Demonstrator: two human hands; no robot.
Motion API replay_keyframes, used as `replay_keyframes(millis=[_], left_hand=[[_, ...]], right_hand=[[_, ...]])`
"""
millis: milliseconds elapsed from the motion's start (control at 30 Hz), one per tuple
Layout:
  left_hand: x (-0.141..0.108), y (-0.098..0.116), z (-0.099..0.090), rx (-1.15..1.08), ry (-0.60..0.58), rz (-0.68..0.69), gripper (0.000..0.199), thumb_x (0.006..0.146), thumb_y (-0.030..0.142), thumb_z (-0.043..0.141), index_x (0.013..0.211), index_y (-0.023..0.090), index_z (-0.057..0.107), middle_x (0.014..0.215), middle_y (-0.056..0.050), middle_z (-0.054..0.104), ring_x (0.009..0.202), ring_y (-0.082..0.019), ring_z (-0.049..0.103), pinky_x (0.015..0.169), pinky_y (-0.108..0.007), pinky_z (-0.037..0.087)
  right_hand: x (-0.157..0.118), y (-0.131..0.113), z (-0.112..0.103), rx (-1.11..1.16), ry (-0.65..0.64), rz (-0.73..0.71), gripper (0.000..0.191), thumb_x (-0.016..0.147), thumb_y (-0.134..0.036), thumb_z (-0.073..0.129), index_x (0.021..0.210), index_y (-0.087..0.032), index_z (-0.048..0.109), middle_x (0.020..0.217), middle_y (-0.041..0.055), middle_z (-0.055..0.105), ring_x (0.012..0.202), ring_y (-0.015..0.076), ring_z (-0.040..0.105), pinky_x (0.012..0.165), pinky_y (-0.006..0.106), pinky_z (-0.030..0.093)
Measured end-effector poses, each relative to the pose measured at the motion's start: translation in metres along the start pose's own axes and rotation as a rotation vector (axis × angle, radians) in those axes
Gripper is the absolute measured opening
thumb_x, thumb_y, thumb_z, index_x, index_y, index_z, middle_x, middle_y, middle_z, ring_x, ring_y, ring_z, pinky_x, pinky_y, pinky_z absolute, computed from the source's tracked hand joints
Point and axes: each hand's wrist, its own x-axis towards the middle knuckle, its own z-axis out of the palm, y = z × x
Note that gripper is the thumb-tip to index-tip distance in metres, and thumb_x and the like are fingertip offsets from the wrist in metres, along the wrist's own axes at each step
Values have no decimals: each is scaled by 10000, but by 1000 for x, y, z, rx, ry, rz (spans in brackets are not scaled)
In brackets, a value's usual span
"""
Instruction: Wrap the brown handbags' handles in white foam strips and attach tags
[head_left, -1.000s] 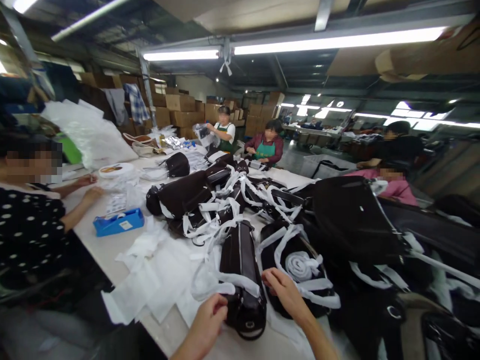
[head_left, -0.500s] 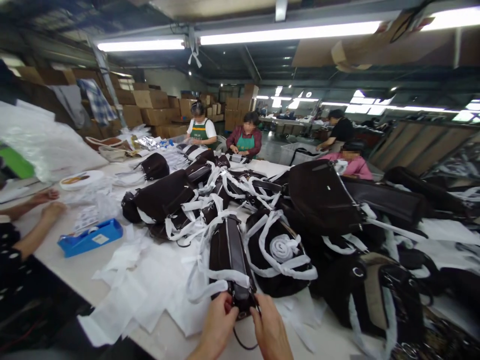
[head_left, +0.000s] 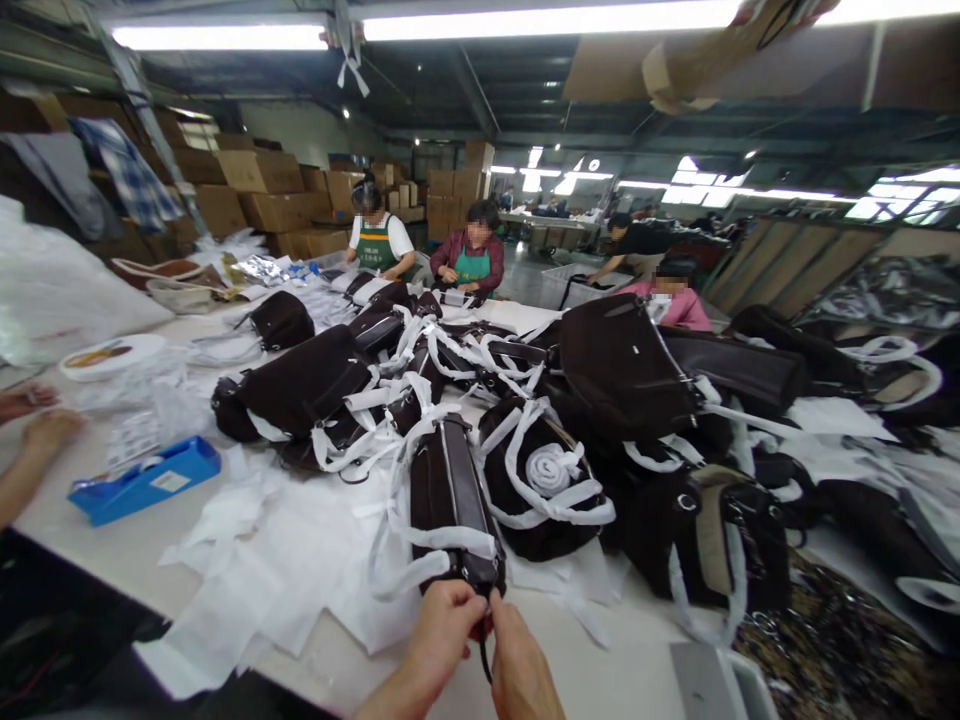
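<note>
A dark brown bag with a shiny top strip lies lengthwise in front of me, its handles wrapped in white paper. At its near end my left hand pinches something small by a thin black cord. My right hand is closed beside it, fingertips at the same end of the bag; what it grips is too small to make out. The cord hangs down between both hands. To the right sits another dark bag with a roll of white wrapping on it.
White sheets spread at the left, near a blue tape dispenser and a person's hands. More dark bags are heaped across the table. A grey container and metal hardware lie at the right front.
The view has shifted right, bringing the grey container into sight. My hands have drawn closer together at the bag's near end, and the cord now hangs between them.
</note>
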Motion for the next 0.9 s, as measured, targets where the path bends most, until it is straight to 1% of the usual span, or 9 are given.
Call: replay_keyframes(millis=[100, 233, 333, 433, 533, 633, 700, 800, 900], left_hand=[[2, -1, 1, -14, -19, -12, 252, 635, 419, 573, 601, 174, 525, 560, -29, 612, 506, -138, 540, 420, -213, 257], [3, -3, -1, -87, -18, 35, 305, 620, 445, 628, 559, 157, 548, 499, 15, 508, 485, -92, 425, 462, -216, 254], [1, -6, -4, -135, -27, 16, 343, 599, 473, 670, 574, 139, 597, 546, 6, 508, 538, -97, 413, 469, -214, 227], [-4, -15, -4, -322, -193, -91, 408, 596, 522, 706, 735, 139, 669, 726, -40, 620, 676, -141, 524, 492, -208, 287], [-7, -26, 1, -617, -356, -177, 448, 604, 498, 758, 907, 174, 692, 938, -68, 681, 913, -197, 591, 707, -259, 440], [-3, -33, 8, -846, -494, -150, 463, 657, 466, 761, 1037, 210, 693, 1144, -82, 664, 1131, -244, 548, 946, -337, 409], [2, -35, 10, -948, -589, -118, 430, 684, 439, 756, 1046, 213, 704, 1234, -72, 630, 1213, -259, 503, 1043, -361, 346], [9, -39, 10, -1044, -709, -118, 376, 715, 374, 751, 1027, 167, 717, 1256, -79, 619, 1245, -256, 483, 1103, -353, 285], [14, -44, 11, -1130, -746, -194, 340, 737, 316, 747, 1010, 117, 717, 1130, -114, 683, 1158, -235, 559, 1065, -330, 337]], right_hand=[[-1, -14, -5, -16, 0, 44, 369, 925, -199, 285, 1192, -184, 539, 815, 90, 659, 734, 211, 668, 639, 297, 560], [3, -30, -19, -94, -74, 71, 373, 912, -393, 443, 1212, -184, 516, 859, 94, 649, 737, 241, 673, 604, 313, 561], [6, -36, -25, -193, -72, 42, 362, 933, -372, 377, 1205, -178, 517, 858, 106, 651, 699, 247, 677, 549, 315, 547], [7, -37, -28, -203, -102, 83, 294, 953, -273, 297, 1044, -211, 570, 799, 78, 655, 685, 224, 680, 571, 300, 541], [6, -36, -29, -189, -159, 59, 257, 950, -255, 323, 1005, -208, 570, 830, 82, 691, 725, 211, 697, 590, 264, 542], [6, -35, -29, -311, -94, 11, 343, 956, -257, 263, 1075, -161, 570, 861, 125, 720, 742, 231, 717, 560, 261, 540], [6, -34, -29, -395, -43, 8, 416, 963, -263, 199, 1026, -153, 595, 805, 125, 729, 685, 233, 720, 524, 265, 527], [5, -35, -29, -435, -63, 47, 483, 971, -270, 143, 877, -196, 611, 659, 73, 715, 547, 201, 693, 444, 246, 465], [3, -35, -29, -458, -109, 91, 479, 976, -309, 158, 845, -215, 609, 613, 53, 706, 499, 190, 674, 408, 242, 402]])
